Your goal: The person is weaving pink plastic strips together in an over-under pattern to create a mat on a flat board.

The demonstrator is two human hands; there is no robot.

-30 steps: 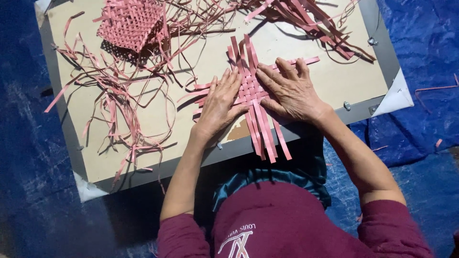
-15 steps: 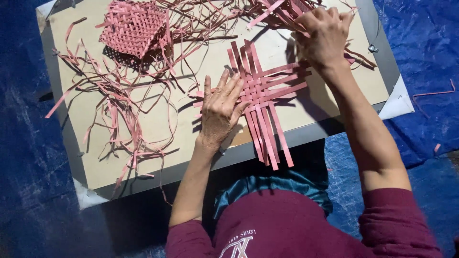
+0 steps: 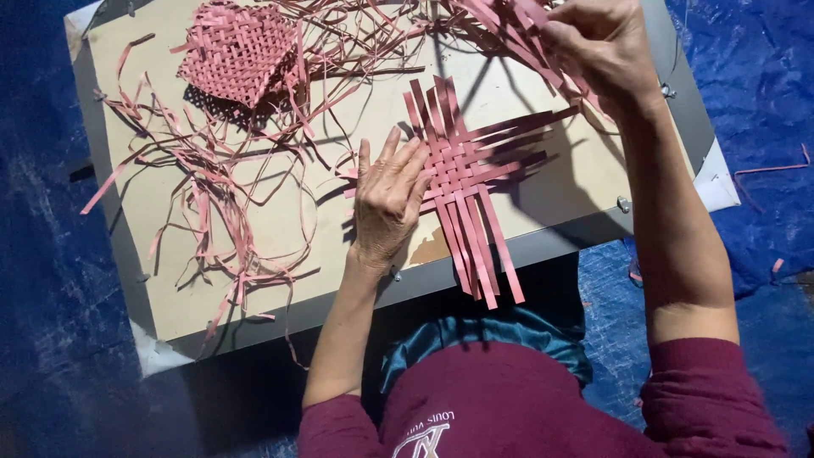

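The right hand (image 3: 598,51) reaches into a heap of loose pink strips (image 3: 509,25) at the top edge, where the picture cuts off the heap's far part and the tips of the fingers; whether they pinch a strip cannot be told. The flat left hand (image 3: 388,199) covers the left part of the small pink woven mat of flat strips (image 3: 462,165), hiding the strip ends beneath it. The beige board with a grey frame (image 3: 280,246) loses its far corners to the top edge. The finished pink woven square (image 3: 237,51) is clipped there too.
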